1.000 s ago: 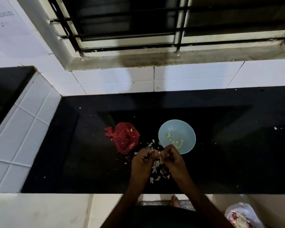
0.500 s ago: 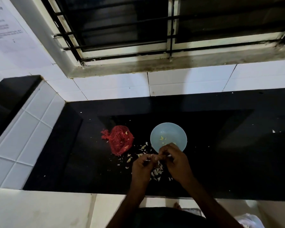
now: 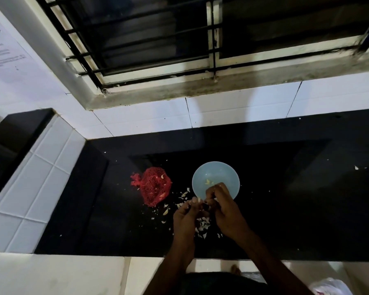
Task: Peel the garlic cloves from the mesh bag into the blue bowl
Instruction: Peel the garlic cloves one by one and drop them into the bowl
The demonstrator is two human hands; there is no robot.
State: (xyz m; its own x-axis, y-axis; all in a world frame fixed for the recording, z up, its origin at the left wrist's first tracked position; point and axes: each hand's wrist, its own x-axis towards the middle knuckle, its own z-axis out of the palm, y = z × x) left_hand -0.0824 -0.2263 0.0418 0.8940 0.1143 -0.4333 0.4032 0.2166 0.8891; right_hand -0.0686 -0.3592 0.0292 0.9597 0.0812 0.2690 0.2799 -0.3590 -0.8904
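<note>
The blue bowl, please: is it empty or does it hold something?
Nearly empty: the blue bowl shows a few yellowish pieces on an otherwise bare floor.

Both hands shifted away from the person, off the peel scraps toward the blue bowl: a second ago they sat clear of its near rim, now the right hand has its curled fingers over that rim, hiding most of the cloves inside. Left hand followed and sits just left of the rim, fingertips meeting the right's on a small piece too tiny to identify. Peel scraps between the wrists now lie more exposed.
</note>
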